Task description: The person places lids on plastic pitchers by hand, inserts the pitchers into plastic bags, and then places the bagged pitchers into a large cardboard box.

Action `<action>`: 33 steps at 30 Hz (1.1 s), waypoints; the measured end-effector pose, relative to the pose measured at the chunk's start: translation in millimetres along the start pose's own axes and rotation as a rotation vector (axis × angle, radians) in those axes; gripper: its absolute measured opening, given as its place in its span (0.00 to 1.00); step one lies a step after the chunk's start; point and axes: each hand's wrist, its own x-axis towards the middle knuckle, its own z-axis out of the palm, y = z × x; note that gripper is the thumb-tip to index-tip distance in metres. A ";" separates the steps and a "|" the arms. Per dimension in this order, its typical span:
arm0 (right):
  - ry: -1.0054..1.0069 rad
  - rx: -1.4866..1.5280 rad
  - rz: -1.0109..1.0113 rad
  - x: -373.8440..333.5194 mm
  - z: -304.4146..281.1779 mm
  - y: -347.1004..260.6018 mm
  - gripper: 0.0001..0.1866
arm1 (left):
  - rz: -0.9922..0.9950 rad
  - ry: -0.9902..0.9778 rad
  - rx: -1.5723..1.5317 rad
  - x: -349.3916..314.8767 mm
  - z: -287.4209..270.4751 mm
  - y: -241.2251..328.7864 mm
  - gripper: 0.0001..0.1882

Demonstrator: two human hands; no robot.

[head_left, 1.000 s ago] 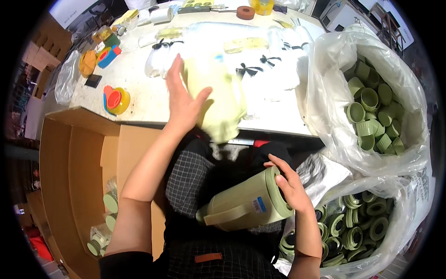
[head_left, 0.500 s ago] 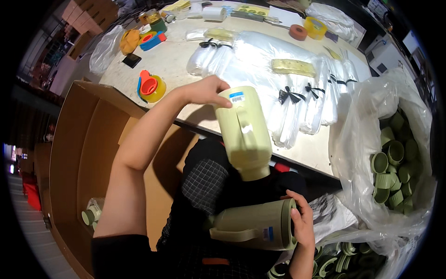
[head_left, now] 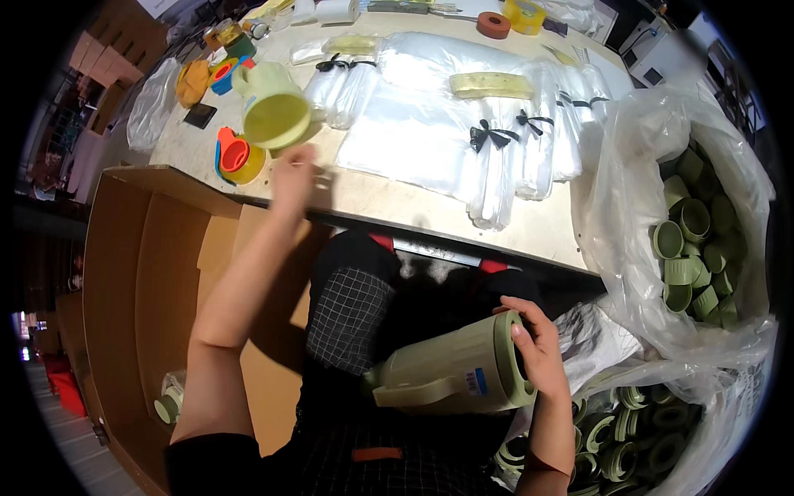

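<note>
Head view, looking down over my lap to the counter (head_left: 529,236). My right hand (head_left: 538,347) is closed around the open mouth end of a pale green plastic jug with a side handle (head_left: 451,372), thumb over the rim and fingers wrapped behind; the jug lies on its side across my lap, base pointing left, so the mouth stays at my grip. My left hand (head_left: 294,169) is stretched to the counter's near left edge, fingers loosely spread and holding nothing. It hovers just near a second pale green plastic jug (head_left: 271,103), which lies tilted on the counter with its open mouth toward me, apart from my fingertips. Beside that jug sits a stack of orange, red and blue round tape dispensers (head_left: 236,155). Clear plastic bags with black bow ties (head_left: 496,140) lie spread across the middle counter within reach. At right, large clear sacks of green round lids (head_left: 691,256) stand close to my right side.
</note>
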 end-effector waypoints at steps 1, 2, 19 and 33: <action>-0.015 0.069 -0.005 2.0 -4.4 1.5 0.22 | 0.163 -0.180 0.047 -19.7 19.3 2.2 0.12; -0.027 0.141 0.000 5.3 -11.2 8.6 0.23 | 0.136 -0.396 -0.045 -51.0 44.2 27.5 0.09; -0.139 0.874 -0.180 98.9 -19.9 67.3 0.23 | 0.618 -0.459 0.551 2.3 157.8 1.7 0.09; 0.130 0.433 -0.103 123.3 12.0 54.5 0.15 | 0.606 -0.692 -0.341 -123.1 145.3 58.5 0.07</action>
